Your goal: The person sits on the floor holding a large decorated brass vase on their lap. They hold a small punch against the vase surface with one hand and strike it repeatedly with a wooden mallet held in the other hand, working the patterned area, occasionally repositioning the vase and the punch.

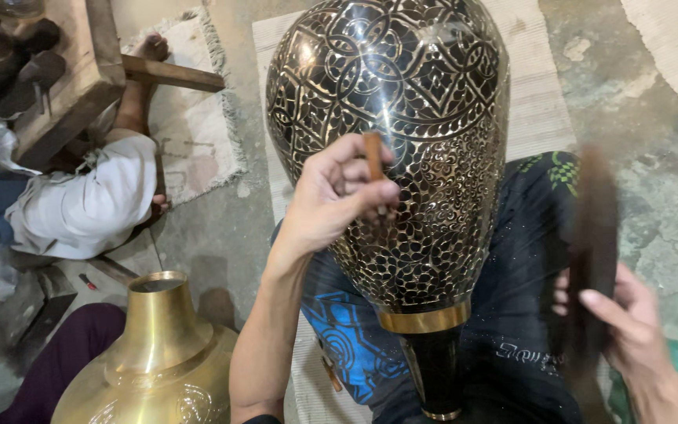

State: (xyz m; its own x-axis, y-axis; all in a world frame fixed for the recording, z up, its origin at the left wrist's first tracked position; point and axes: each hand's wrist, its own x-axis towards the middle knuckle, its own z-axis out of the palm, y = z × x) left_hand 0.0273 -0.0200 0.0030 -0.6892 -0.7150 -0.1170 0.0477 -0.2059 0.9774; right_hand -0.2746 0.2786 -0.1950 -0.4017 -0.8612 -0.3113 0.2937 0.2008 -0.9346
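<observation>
Lying across the person's lap with its narrow neck toward the body, the vase (402, 149) served as the reference for everything else. Its bulbous body was black-coated metal cut through with bright floral and scroll engraving, with a plain gold band where the body met the dark neck; the position appeared chosen to bring the engraved wall up under the hands. The left hand (331, 200) rested against the vase's middle, fingers curled and pinching a short brown tool (373, 157) whose lower end met the surface, probably to steady the point on the pattern. The right hand (625, 330), right of the neck, gripped a dark flat mallet (590, 251); fingers wrapped its lower part, and motion blur hid the finer grip. Below and left of the vase stood a plain brass vessel (158, 353), smooth and uncoated, with a flared mouth. Left of the vase, another person in a white sleeve (88, 204) sat beside a wooden block (72, 78). Beneath the vase lay a pale woven mat (535, 102) on rough concrete.
</observation>
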